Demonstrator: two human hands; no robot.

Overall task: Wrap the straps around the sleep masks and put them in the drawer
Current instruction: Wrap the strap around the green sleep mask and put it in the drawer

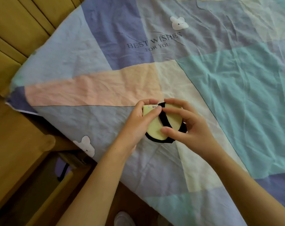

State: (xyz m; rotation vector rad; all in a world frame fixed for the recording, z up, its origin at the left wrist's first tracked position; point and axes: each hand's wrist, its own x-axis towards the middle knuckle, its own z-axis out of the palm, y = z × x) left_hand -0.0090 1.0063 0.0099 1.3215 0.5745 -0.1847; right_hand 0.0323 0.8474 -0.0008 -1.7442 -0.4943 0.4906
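A pale yellow sleep mask [155, 127], folded and edged in black, lies on the bed near its front left corner. Its black strap [166, 119] crosses the mask diagonally. My left hand [142, 118] grips the mask's left end, thumb on top. My right hand [185, 123] holds the right side, fingers pressing the strap against the mask. Below the bed corner, an open wooden drawer [68, 178] shows a purple sleep mask [61, 165] with a black strap lying inside.
The bed has a patchwork sheet [220, 79] in blue, pink, cream and teal. A wooden nightstand [16, 144] stands at the left, a padded headboard [16, 30] behind it. A white shoe [124, 219] shows on the floor at the bottom edge.
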